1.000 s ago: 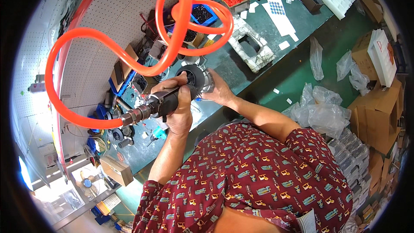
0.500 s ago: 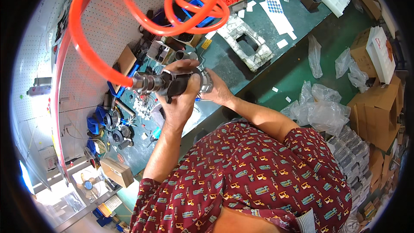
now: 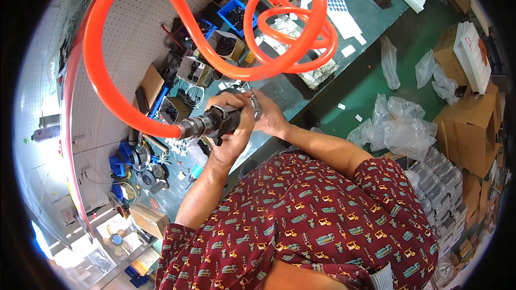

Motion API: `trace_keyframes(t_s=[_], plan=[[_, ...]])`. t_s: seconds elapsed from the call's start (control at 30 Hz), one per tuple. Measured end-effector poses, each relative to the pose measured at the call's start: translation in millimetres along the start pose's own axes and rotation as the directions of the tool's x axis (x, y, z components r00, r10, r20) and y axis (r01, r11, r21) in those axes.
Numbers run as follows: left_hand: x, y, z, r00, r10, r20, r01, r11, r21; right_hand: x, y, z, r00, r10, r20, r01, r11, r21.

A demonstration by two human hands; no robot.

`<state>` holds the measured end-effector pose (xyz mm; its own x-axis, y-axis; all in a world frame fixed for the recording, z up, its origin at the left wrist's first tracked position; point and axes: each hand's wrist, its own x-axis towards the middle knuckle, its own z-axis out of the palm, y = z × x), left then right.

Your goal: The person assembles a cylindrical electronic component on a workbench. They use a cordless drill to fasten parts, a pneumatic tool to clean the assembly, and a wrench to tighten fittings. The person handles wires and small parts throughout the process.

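My left hand [image 3: 234, 138] is wrapped round a dark and silver air tool [image 3: 219, 122], held above the workbench. An orange coiled air hose [image 3: 129, 116] runs into the metal coupling at the tool's rear. My right hand [image 3: 271, 117] is closed round a silver, rounded metal part [image 3: 257, 108] at the tool's front end. The two hands are close together. My left fingers and the tool hide much of that part, so its kind cannot be made out.
On the green workbench [image 3: 294, 95] stand blue bins [image 3: 235, 15] and an open box of dark small parts [image 3: 226, 44]. Loops of hose hang over a white marbled frame [image 3: 317, 77]. Plastic bags [image 3: 400, 129] and cardboard boxes [image 3: 467, 129] lie to the right.
The hose loops have swung to the right, now over the marbled frame. My hands and the air tool sit slightly lower in view, still close together. Both grips look the same.
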<state>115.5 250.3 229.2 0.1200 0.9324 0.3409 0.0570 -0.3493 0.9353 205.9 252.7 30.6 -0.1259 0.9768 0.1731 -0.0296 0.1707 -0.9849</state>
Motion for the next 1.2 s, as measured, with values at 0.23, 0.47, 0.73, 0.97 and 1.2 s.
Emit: trace_keyframes(t_s=[0.23, 0.47, 0.73, 0.97, 1.2], plan=[[5.0, -2.6, -1.7, 0.998, 0.031, 0.059, -0.031, 1.0, 0.003, -1.3, -8.8, -6.6, 0.997, 0.056, 0.047, -0.058, 0.997, 0.047], [-5.8, -6.6, -5.1, 1.0, -0.025, -0.014, 0.024, 0.997, -0.079, 1.5, -17.7, -0.3, 0.998, -0.006, 0.061, -0.001, 0.994, 0.113], [9.5, 58.9, -29.0, 0.997, -0.077, 0.001, 0.077, 0.995, -0.057, 14.2, -57.9, -4.1, 0.983, 0.027, 0.182, -0.048, 0.992, 0.116], [20.4, 80.0, -120.4, 0.968, 0.017, -0.251, -0.008, 0.999, 0.036, 13.5, 7.0, 2.9, 0.972, -0.082, 0.222, 0.123, 0.975, -0.182], [7.8, 15.1, -146.9, 0.846, 0.046, -0.531, -0.083, 0.995, -0.047, 14.4, -4.8, 1.7, 0.964, 0.074, 0.256, 0.004, 0.956, -0.294]])
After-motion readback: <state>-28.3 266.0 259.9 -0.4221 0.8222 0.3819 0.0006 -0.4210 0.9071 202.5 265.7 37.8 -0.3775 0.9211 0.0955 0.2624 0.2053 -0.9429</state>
